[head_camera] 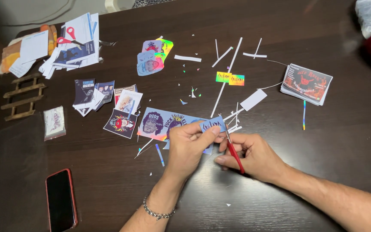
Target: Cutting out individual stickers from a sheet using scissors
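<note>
Blue sticker (212, 125) pinched by left hand (188, 146), paper strips (226, 88) beyond, phone (61, 199) near-left.

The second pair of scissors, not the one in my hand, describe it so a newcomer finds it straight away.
Start at the dark wooden table and go to its far left corner, where a stack of white papers lies. The scissors rest on top, unheld, their bright red loop handles standing out against the white sheets.
</note>
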